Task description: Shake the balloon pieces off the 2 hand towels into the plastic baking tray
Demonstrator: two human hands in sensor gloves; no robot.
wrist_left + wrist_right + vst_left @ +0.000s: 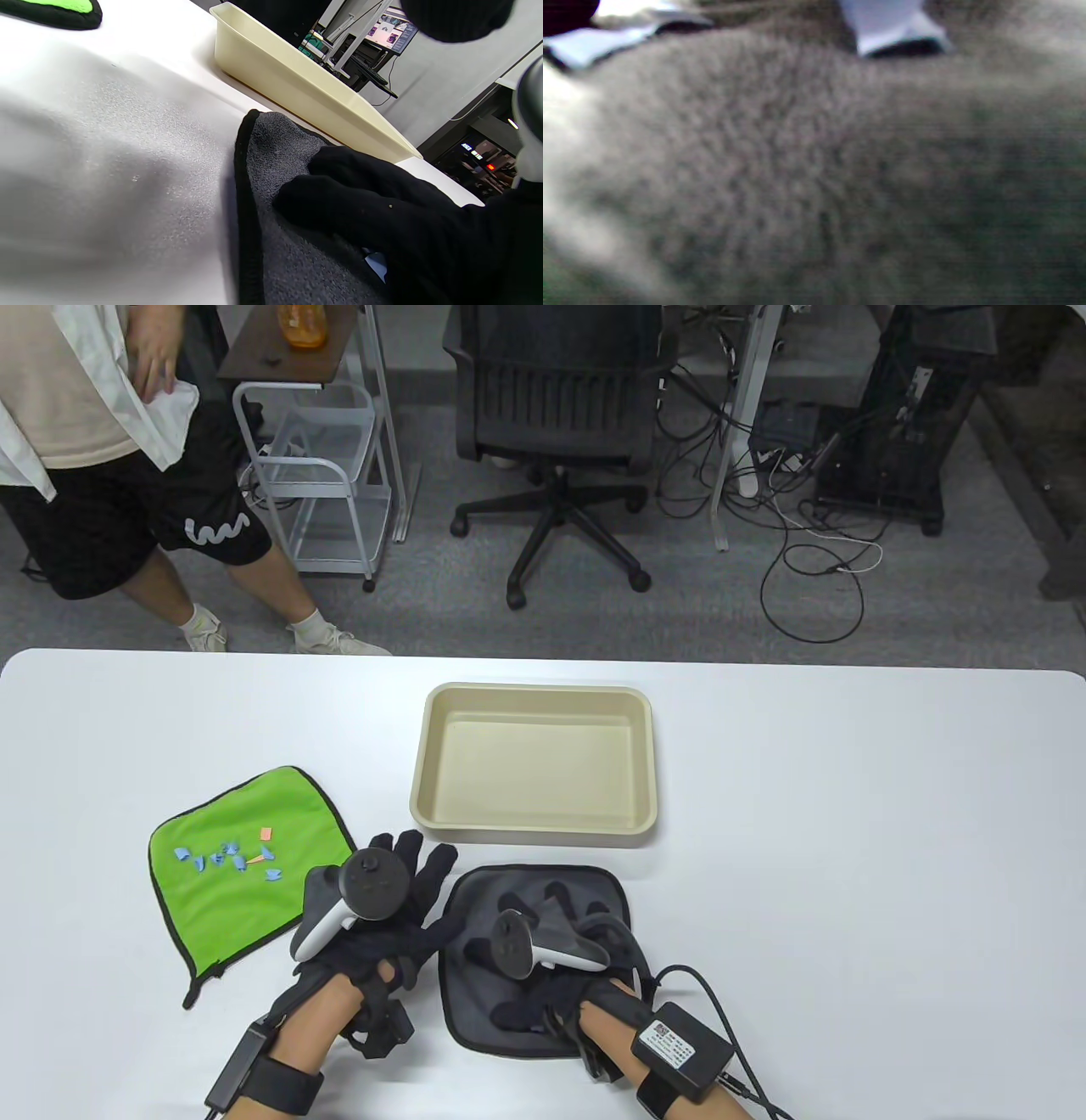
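Note:
A green hand towel [246, 891] lies flat at the left with several blue and orange balloon pieces [225, 858] on it. A grey hand towel [475, 899] lies below the beige plastic tray [420, 780]. My right hand [560, 899] rests flat on the grey towel, fingers spread. My left hand [407, 874] hovers between the two towels with straight fingers, its thumb near the grey towel's left edge. In the left wrist view the right hand's fingers [360, 199] press the grey towel [275, 140], and a pale blue piece [375, 262] peeks out beneath them. The right wrist view shows blurred grey towel [797, 169] and pale blue pieces [886, 25].
The tray [297, 84] holds nothing. The white table [848, 857] stretches to the right. Beyond the far edge stand a person [110, 475], a wire cart [322, 475] and an office chair [556, 407], with cables on the floor.

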